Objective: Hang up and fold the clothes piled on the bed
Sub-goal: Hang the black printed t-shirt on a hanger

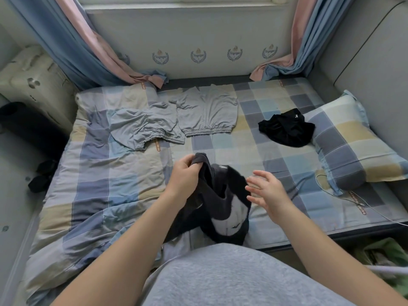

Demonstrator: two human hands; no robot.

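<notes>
My left hand [184, 175] grips the top edge of a dark grey and black garment [217, 202], which hangs bunched above the near edge of the bed [254, 155]. A pale patch shows on its lower part. My right hand [263, 189] hovers just right of the garment with fingers spread, holding nothing. Two grey pairs of shorts lie flat farther back: one crumpled at the left [143, 127], one smoother at the centre [206, 113]. A small black garment [286, 129] lies crumpled at the right, next to the pillow.
A checked quilt [95, 173] covers the bed's left side. A checked pillow [351, 142] sits at the right, with a thin white cable [344, 196] in front of it. Curtains hang at both back corners. Dark socks [42, 176] lie on the floor at the left.
</notes>
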